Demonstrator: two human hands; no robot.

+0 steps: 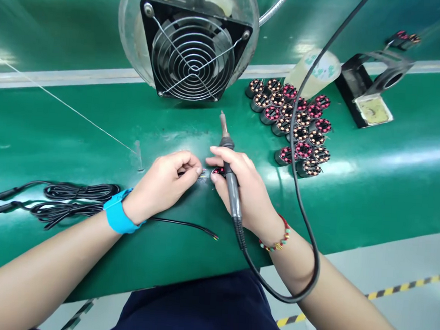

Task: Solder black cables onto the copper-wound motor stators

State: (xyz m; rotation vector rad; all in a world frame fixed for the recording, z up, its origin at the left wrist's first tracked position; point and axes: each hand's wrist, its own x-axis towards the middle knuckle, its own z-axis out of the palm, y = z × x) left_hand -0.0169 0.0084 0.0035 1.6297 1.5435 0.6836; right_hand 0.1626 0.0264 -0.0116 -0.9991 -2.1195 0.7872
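Note:
My left hand (168,179) is closed in a pinch on the end of a black cable, with thin coloured wire tips (203,175) poking out past the fingertips. Between the thumb and fingers of my right hand (246,187) is a small round motor coil (218,171) with red windings, partly hidden. That same hand also holds a soldering iron (234,188), its tip pointing away from me. The wire tips and the coil are close together; whether they touch I cannot tell. Another black cable end (185,224) with bare coloured wires lies below my left wrist.
A fan (193,57) with a wire guard stands ahead. Several motor coils (302,123) with red or copper windings sit right of centre, near a translucent roll (317,71) and a soldering iron stand (372,90). Bundled black cables (74,200) lie left. The iron's cord (297,185) loops over my right forearm.

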